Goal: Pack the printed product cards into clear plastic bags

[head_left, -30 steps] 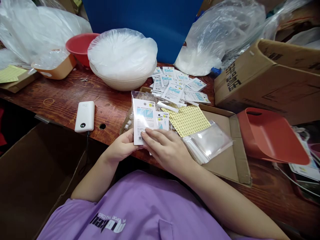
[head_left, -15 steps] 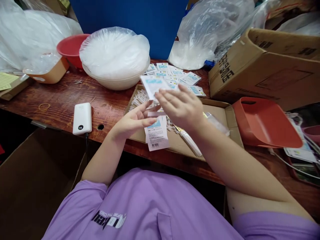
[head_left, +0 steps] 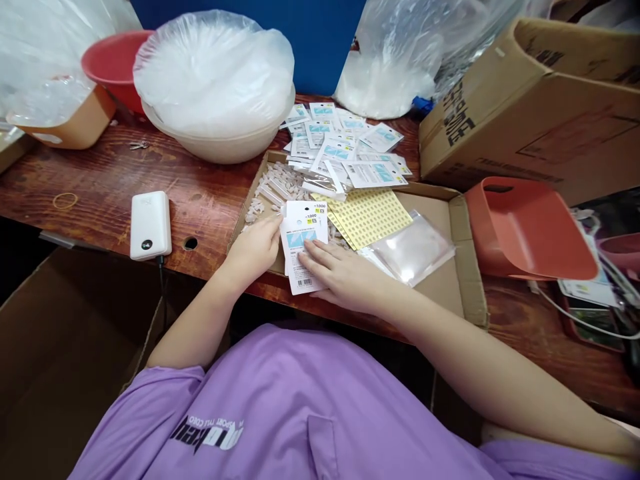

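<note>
Head view: small stack of white label cards (head_left: 302, 245) lies flat at near edge of shallow cardboard tray (head_left: 463, 267), over table's front rim. Long axis runs near to far, slightly tilted; barcode end toward person, hang-hole and price mark end pointing away toward pile of packets (head_left: 345, 150). Left hand (head_left: 256, 248) touches cards' left edge, fingers curled narrow. Right hand (head_left: 345, 275) rests on cards' lower right, fingers flat, slightly spread, pressing down. Yellow sticker sheet (head_left: 369, 216) just beside, right.
</note>
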Available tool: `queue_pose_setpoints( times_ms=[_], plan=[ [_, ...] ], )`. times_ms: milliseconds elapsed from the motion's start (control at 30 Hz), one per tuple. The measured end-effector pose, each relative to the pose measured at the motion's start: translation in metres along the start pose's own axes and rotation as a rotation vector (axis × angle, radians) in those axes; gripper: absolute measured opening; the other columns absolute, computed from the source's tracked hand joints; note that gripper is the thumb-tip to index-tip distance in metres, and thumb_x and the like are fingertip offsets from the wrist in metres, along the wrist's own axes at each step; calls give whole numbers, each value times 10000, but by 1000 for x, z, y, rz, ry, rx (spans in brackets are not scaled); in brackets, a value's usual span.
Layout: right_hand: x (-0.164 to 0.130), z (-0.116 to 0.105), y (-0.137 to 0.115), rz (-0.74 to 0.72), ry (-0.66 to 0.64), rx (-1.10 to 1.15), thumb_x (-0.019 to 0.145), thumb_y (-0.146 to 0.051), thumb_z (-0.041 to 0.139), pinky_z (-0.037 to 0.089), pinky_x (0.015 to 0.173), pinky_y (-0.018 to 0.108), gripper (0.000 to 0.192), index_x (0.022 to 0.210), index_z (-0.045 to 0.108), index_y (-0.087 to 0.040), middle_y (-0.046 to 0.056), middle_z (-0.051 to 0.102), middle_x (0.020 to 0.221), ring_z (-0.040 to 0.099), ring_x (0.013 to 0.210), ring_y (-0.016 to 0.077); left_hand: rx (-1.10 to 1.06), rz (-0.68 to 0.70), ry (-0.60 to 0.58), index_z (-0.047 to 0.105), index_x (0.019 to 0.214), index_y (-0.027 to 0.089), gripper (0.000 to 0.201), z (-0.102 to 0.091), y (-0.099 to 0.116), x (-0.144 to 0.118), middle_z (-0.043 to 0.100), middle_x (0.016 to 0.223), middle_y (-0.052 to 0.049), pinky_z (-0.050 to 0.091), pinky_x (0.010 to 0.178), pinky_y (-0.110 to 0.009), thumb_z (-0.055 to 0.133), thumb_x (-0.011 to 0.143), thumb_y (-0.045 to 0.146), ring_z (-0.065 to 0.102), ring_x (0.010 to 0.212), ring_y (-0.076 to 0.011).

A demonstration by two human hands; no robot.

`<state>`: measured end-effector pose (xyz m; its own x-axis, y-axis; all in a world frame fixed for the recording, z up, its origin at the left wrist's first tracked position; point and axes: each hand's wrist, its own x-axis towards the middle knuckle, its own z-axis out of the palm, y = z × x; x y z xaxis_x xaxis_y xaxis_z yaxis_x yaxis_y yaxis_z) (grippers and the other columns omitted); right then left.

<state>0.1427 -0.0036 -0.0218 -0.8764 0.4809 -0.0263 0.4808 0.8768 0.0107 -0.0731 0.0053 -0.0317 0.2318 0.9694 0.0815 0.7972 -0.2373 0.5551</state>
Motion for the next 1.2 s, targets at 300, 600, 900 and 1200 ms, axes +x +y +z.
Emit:
queue_pose_setpoints(
  times_ms=[300, 600, 900, 1200],
  plan=[
    [-38, 5, -13, -59, 394, 2, 887, -57, 444, 525, 930, 352, 347, 1216, 554, -44, 176, 626, 1218, 592, 1149, 244, 119, -91, 126, 583, 1213, 164, 382, -4, 12, -4, 631, 1224, -99, 435, 988, -374, 369, 898, 184, 571, 1145, -228],
    [-151, 41, -42, 318, 876, -78, 831, -55, 532, 560, 841, 338, 401, 1213, 562, -174, 82, 727, 943, 688, 923, 188, 298, 240, -323, 663, 1029, 121, 508, 39, 134, 104, 642, 1086, -148, 454, 889, -396, 527, 804, 556, 568, 1048, -301],
    [-171, 55, -46, 522, 795, 34, 815, -11, 503, 577, 772, 300, 536, 1309, 493, -220, 86, 715, 972, 690, 889, 184, 484, 63, -637, 663, 1075, 83, 770, 117, 183, 163, 647, 1017, -197, 445, 883, -462, 736, 545, 637, 580, 1013, -404],
    [-173, 48, -43, 429, 789, 75, 843, -43, 502, 576, 790, 283, 401, 1180, 607, -233, 60, 730, 992, 687, 930, 171, 410, -11, -552, 669, 924, 119, 726, 123, 184, 154, 648, 904, -172, 456, 857, -446, 738, 483, 692, 585, 979, -387]
  ],
)
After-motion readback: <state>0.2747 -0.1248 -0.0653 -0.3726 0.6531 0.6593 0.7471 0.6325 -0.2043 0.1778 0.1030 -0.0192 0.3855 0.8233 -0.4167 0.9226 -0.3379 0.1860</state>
